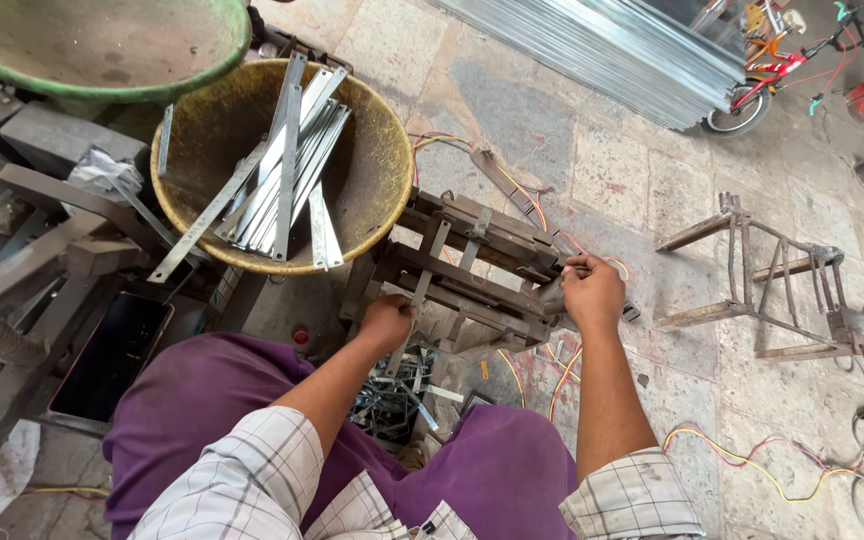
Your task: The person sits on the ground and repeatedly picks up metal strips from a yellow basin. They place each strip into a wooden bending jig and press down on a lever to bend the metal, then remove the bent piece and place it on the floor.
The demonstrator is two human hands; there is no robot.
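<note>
— Stone paving (642, 170), workshop yard, seen from above the lap. Item one?

— Left hand (387, 322): closed, pinching the near end of a flat metal strip (430, 268). Strip sits on the rusty press (472, 275), at its near left edge.

— Long axis of the strip?

— Runs from the fingers away and slightly right, across the frame of the press toward its far edge. Far end lies clear of both hands.

— Item two?

— Right hand (592, 295): closed in a fist on the handle (552, 298) at the right end of the press. Well apart from the strip; the left hand is the nearer one, already touching it.

— Outward from there?

— Yellow basin (377, 180), just beyond the far left corner of the press, holding a loose stack of strips (287, 165), most pointing away from the person, some overhanging the near rim. Green basin (102, 45) further left, top corner. Bent offcuts (392, 405) on the ground between the knees, under the press. Coloured wires (752, 460) trailing along the paving to the right. Second iron frame (772, 280) standing well to the right. Bundle of long bright bars (612, 50) at the top edge, small bicycle (782, 70) beside it.

— Anything unclear?

— Whether the strip is clamped in the press cannot be told.
</note>
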